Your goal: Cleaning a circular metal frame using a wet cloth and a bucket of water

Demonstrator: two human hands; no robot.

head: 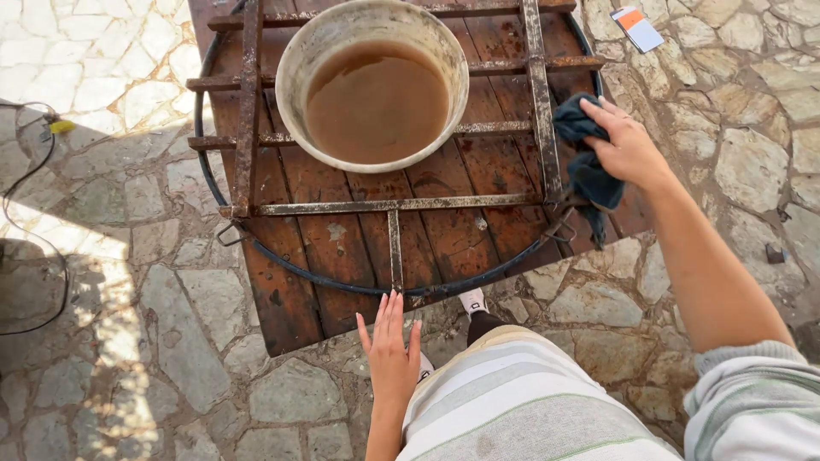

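Gripping a dark blue cloth [588, 162], the right hand [628, 145] sits at the right of the frame, its fingers curled around the bunched fabric and pressing it against the right side of a rusty metal frame [393, 207]. Part of the cloth hangs down below the hand, over the curved outer ring of that frame.

Near the bottom centre, the left hand [390, 354] is flat and empty, fingers straight and close together, pointing up the frame. Its fingertips reach just to the near edge of the table [295, 290], close to where the ring and a short upright bar of the frame meet; whether they touch the wood cannot be told.

That table is made of worn reddish-brown wooden planks and fills the upper middle of the picture. The metal frame lies on top of it, a grid of flat rusted bars inside a dark round hoop. A pale, stained basin [295, 60] rests on the bars in the upper centre, holding murky brown water [376, 102].

Around the table lies an irregular stone paving [188, 341], sunlit at the upper left. A black cable [38, 213] loops along the left edge, and a small card [638, 28] with an orange patch lies on the stones at the upper right. The person's striped shorts [521, 401] fill the lower right.
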